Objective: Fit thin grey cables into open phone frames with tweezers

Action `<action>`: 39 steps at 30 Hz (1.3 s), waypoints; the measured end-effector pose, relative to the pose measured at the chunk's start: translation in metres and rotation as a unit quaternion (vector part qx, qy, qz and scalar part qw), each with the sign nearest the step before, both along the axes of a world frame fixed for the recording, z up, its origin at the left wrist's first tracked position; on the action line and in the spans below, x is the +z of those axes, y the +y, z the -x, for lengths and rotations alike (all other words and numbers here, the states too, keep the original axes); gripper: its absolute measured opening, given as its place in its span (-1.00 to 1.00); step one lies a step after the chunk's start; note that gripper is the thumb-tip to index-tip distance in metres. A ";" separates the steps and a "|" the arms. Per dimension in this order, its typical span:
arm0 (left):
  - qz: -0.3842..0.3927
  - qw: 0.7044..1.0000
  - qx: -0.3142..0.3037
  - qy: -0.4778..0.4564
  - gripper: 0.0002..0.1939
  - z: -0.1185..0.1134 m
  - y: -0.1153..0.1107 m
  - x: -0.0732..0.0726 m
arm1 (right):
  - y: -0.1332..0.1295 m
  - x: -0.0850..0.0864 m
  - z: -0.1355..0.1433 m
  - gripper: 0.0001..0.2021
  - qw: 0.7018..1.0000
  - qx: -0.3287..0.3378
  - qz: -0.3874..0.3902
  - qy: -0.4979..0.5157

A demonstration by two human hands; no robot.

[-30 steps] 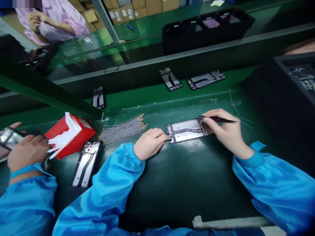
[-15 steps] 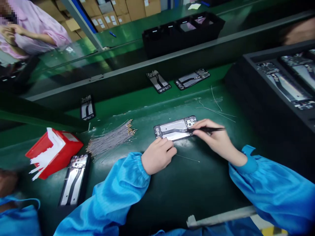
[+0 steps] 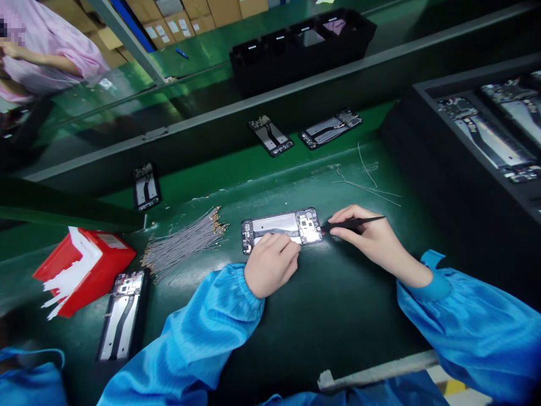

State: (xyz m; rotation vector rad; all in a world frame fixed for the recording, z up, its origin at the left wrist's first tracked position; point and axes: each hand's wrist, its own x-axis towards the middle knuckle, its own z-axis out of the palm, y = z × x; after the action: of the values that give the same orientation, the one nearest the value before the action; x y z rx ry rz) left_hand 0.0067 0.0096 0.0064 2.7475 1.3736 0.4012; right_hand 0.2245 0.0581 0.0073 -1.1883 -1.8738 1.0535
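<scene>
An opened phone point(image 3: 310, 225) lies flat on the green bench, its circuit board at the right end and a silvery bay with a dark ribbon strip to the left. Over its near long edge, my left hand point(image 3: 273, 262) is closed, fingers curled and gripping that edge; the fingertips are partly hidden. My right hand point(image 3: 367, 234) pinches black tweezers point(image 3: 359, 222). Their tip meets the phone's right end, beside a tiny red spot. Left of the phone lies a bundle of thin grey cables point(image 3: 183, 242) with gold-coloured ends.
A red box point(image 3: 91, 276) holding white strips and another opened phone point(image 3: 122, 316) are at the left. Several more phones, including one by the back wall point(image 3: 270, 136), lie farther off. Loose wires point(image 3: 367, 189) lie right of centre. A black tray point(image 3: 426, 129) of phones stands right.
The phone has shifted left under my left hand and turned slightly. The tweezers' tip has gone from the inner side of the board to the phone's right end.
</scene>
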 end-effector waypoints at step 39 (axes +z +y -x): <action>-0.020 1.000 0.022 -0.001 -0.80 0.001 0.002 -0.004 | 0.000 0.006 -0.004 -0.95 0.996 0.090 0.011 -0.005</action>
State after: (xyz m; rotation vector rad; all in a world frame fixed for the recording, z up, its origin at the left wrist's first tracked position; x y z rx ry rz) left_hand 0.0061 0.0113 0.0023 2.7510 1.4448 0.4376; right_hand 0.2284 0.0578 0.0132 -1.0523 -2.0110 1.1705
